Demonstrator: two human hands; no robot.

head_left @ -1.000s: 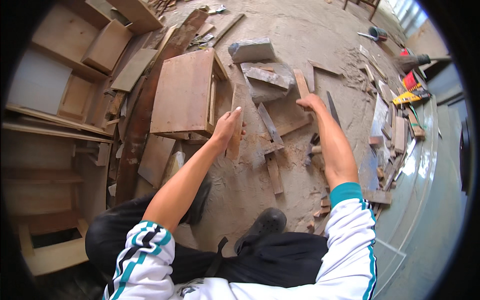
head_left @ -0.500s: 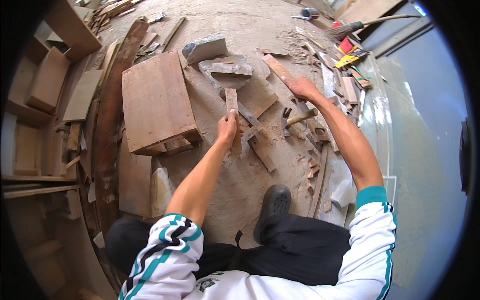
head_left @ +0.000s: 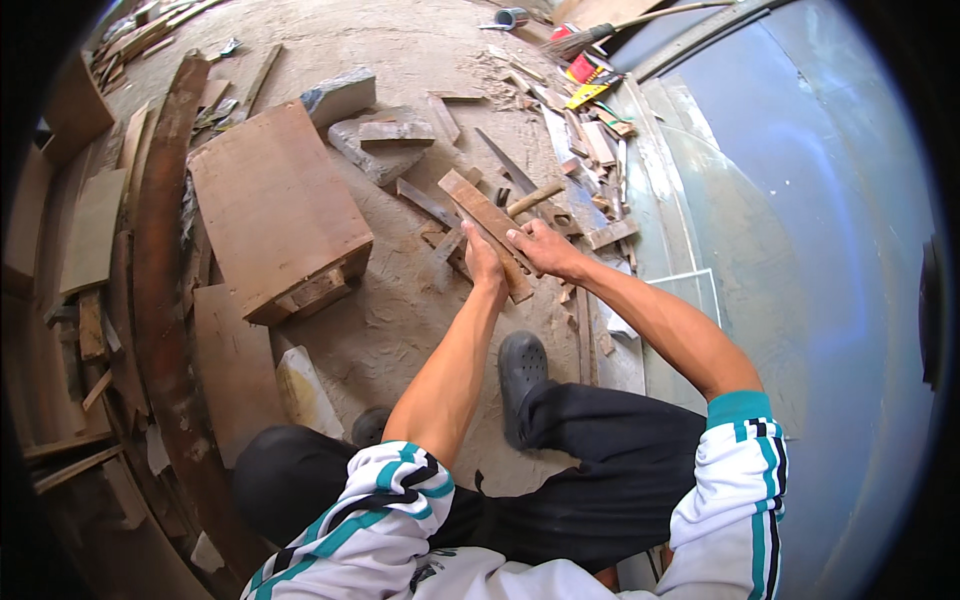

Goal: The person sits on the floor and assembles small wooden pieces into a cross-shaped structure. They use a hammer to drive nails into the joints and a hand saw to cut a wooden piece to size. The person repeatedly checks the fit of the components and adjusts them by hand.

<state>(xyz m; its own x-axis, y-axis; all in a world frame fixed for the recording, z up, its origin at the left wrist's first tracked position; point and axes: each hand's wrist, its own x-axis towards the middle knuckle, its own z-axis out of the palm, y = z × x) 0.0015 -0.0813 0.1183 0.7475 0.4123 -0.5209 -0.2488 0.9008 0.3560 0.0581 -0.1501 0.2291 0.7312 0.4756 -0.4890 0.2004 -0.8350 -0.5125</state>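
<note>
In front of me, my two hands are brought close together, each closed round a short wooden strip. My left hand grips one strip, whose lower end sticks out below the fingers. My right hand grips the other strip, which slants up to the left and lies against or just over the first, covering part of it. Beyond them a hammer is mostly hidden, with its wooden handle showing. A handsaw lies on the ground past the hammer.
A wooden box stands on the left, beside a long brown board. Grey stone blocks lie ahead with a wood piece on top. Wood scraps and a broom line the right, next to glass sheets.
My right hand has come in toward my left with its strip, and the two strips now meet or overlap. The view has shifted to the right.
</note>
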